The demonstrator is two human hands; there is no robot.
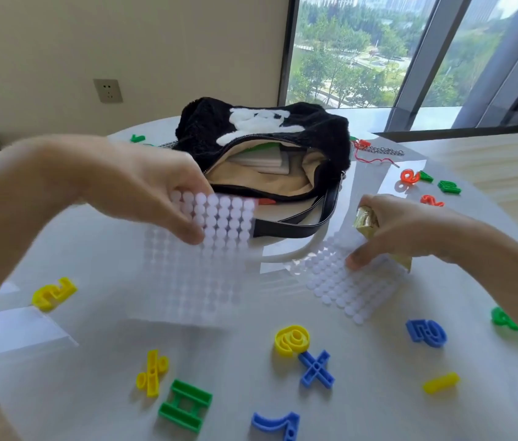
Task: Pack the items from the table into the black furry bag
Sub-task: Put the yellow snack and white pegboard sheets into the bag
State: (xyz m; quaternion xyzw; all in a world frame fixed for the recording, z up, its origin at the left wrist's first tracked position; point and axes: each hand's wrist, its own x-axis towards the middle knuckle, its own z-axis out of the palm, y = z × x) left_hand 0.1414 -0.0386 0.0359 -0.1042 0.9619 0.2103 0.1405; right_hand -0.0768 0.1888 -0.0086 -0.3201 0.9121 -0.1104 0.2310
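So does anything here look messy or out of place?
Mostly scattered: plastic numbers and signs lie all over the table. The bag's chain trails loose beside a red thread. Nothing looks broken or spilled.

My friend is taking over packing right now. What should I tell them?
Left hand: lifting a white dot sheet by its top edge, in front of the open bag.
Right hand: holding a gold packet, fingertips on a second dot sheet lying on the table.
Done: some flat white things and something green already sit in the bag.
Left: both sheets, the packet, and the plastic numbers and signs scattered over the table, like the yellow 6 and blue X.
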